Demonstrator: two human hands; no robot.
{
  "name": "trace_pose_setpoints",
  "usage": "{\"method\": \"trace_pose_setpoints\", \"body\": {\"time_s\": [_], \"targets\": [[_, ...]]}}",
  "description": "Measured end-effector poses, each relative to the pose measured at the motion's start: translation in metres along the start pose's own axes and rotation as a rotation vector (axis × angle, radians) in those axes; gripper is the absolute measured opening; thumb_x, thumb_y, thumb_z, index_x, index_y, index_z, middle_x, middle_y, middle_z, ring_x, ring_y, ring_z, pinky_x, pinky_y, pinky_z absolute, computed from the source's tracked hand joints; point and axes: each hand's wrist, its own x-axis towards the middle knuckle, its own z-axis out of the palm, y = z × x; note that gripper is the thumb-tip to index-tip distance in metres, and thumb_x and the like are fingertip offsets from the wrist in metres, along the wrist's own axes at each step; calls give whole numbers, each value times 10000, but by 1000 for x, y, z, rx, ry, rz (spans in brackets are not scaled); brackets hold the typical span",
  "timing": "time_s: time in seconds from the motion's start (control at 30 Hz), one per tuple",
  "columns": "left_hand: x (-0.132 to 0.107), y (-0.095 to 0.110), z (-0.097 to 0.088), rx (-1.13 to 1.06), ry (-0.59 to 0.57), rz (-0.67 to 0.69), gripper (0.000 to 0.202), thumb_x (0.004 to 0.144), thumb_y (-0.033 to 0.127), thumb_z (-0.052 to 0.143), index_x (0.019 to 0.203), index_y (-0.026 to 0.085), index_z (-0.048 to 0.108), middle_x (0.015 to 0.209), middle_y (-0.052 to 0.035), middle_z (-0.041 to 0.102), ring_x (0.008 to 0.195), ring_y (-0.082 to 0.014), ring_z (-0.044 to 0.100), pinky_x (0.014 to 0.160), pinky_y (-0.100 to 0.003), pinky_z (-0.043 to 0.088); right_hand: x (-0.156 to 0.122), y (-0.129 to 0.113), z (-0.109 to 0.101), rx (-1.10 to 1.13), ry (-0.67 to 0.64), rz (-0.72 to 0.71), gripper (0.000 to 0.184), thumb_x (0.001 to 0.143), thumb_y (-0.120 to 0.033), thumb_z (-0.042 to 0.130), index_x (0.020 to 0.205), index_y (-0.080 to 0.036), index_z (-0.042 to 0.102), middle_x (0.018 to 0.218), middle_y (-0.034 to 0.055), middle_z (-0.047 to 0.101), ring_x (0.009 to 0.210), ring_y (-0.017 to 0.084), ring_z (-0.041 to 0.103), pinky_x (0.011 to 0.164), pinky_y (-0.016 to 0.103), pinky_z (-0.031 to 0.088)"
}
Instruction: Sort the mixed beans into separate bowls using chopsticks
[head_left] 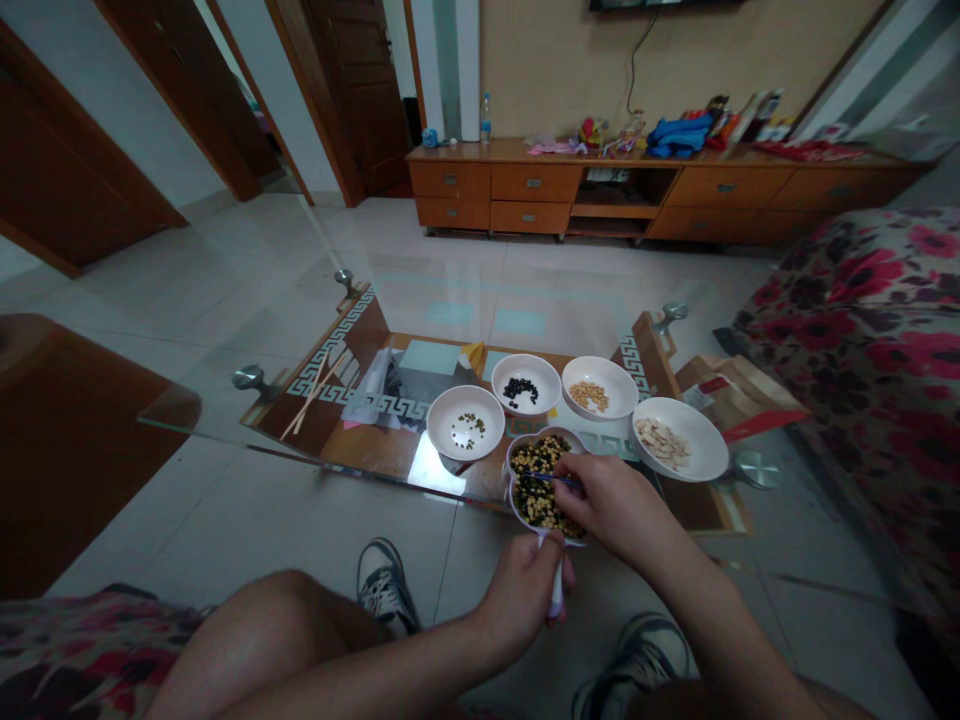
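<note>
My left hand (525, 590) is closed around the white and purple handle of a flower-shaped scoop (511, 490), held at the near edge of the glass table. Mixed beans and seeds (541, 505), yellow, black and green, fill the scoop. Over its right side, my right hand (611, 500) pinches slim blue tweezers (551, 478), their tip down among the beans. Behind the scoop stand white bowls: one with a few green beans (452, 452), one with black beans (540, 365), one with yellow soybeans (609, 368) and one with pale flat seeds (709, 455).
Wooden chopsticks (306, 405) lie to the left on the glass table (225, 400). A brown paper bag (739, 395) is at the right, beside a flowered sofa (862, 300). Boxes and papers (431, 370) show through the glass. A long cabinet (532, 185) lines the wall.
</note>
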Motion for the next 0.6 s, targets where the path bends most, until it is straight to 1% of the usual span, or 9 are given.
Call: {"method": "trace_pose_setpoints", "body": {"time_s": [0.33,0.47,0.6], "targets": [[0,1,-1,0,12,-1,693,740,869,339,637,209,520,428,36,417,396,-121,439,431,-243,317,0,2,3,-2,4,9,161,888,-241,565,924,-209,718,835,50,742,726,173,669,611,254,362],[1,1,-1,7,13,-3,677,763,848,332,647,208,523,429,34,422,400,-122,439,435,-245,321,0,1,2,-8,-1,-1,168,890,-235,547,898,-206,713,820,55,738,720,181,668,610,261,353],[-1,4,-1,3,-4,-5,684,753,856,330,644,208,521,427,31,424,401,-121,435,440,-246,318,0,0,0,2,1,-11,187,887,-226,527,877,-202,712,803,61,736,703,182,664,604,262,349]]}}
